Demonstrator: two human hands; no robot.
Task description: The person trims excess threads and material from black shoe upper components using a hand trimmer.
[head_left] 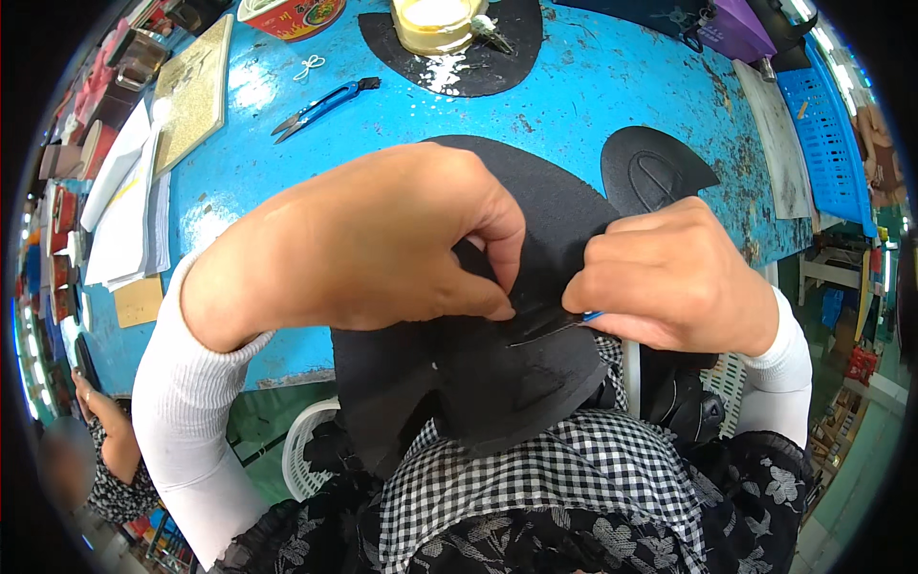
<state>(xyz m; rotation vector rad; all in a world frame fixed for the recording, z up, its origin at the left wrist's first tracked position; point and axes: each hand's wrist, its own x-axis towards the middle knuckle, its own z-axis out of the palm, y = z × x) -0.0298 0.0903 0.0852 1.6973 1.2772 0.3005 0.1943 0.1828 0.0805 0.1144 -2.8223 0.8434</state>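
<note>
A large, curved piece of black sheet material (535, 191) lies over the table's near edge and hangs toward my lap. Above its middle, my left hand (402, 239) bends in from the left, thumb and fingertips drawn together close to the surface; whatever they pinch is too small to make out. My right hand (669, 277) is closed on a thin tool with a blue part (593, 316), mostly hidden by the fingers. From it a thin line runs left across the black piece, thread or metal, I cannot tell. Beyond my right hand lies a smaller black piece with an oval outline (655, 177).
The blue table (258, 153) carries blue-handled snips (330, 107), a white string loop (309, 67) and a yellowish tub (430, 29) with white residue on another black piece. Papers (134, 210) lie left; a blue basket (827, 143) stands right. A person (115, 450) is at lower left.
</note>
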